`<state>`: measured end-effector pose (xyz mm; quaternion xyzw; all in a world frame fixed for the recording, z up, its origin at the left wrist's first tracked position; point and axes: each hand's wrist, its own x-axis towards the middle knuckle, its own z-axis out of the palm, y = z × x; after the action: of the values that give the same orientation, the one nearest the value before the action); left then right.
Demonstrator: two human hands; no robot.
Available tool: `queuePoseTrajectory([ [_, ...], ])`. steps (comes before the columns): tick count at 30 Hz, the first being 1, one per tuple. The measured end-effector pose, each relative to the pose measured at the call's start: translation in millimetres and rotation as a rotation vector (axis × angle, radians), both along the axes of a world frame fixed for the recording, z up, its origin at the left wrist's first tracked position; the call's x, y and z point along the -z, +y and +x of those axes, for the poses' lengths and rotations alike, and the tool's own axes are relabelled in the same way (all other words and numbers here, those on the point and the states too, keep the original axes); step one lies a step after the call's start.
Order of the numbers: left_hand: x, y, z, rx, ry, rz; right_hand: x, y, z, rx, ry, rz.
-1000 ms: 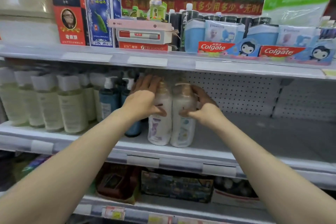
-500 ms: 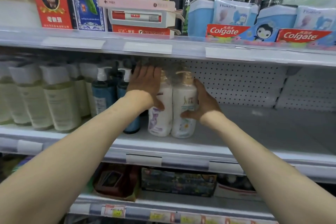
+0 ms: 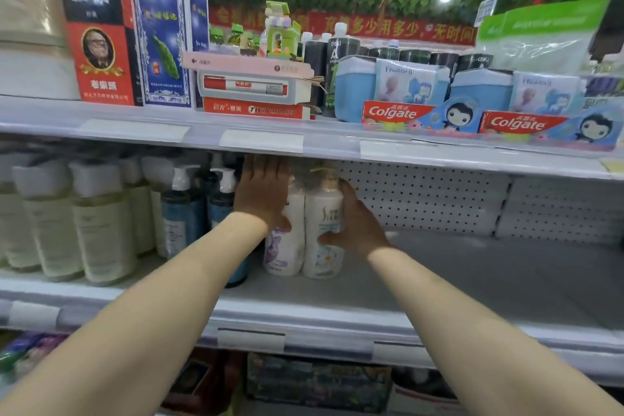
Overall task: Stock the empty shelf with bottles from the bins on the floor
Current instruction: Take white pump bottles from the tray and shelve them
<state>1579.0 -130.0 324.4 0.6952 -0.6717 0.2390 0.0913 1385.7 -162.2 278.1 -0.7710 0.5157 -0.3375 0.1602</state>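
Standing on the shelf (image 3: 472, 280), two white bottles (image 3: 322, 213) touch side by side. The left grip (image 3: 261, 194) wraps one and the right grip (image 3: 358, 226) wraps the other. Most of the shelf to the right is bare, so lots more are needed. Blue pump bottles (image 3: 177, 213) crowd the left side.

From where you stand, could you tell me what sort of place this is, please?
Most likely a shop's toiletries aisle: white metal shelving with price-tag strips, red Colgate toothpaste boxes on the upper shelf, rows of pale plastic bottles below.
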Motion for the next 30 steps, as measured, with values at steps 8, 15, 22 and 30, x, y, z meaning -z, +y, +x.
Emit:
queuePoseTrajectory([
  [8, 38.4, 59.9, -66.0, -0.025, 0.195, -0.036, -7.7, 39.6, -47.1, 0.062, 0.277, 0.037],
  [15, 87.8, 130.1, -150.0, 0.046, 0.304, -0.073, 25.5, 105.1, -141.4, 0.046, 0.549, -0.046],
  [22, 143.5, 170.4, -213.2, 0.058, 0.300, 0.073, 81.9, 156.7, -215.6, -0.048, 0.636, -0.069],
  [30, 235.0, 188.1, -240.6, -0.010, 0.316, 0.314, 177.7, 190.7, -257.0, -0.131, 0.758, -0.015],
])
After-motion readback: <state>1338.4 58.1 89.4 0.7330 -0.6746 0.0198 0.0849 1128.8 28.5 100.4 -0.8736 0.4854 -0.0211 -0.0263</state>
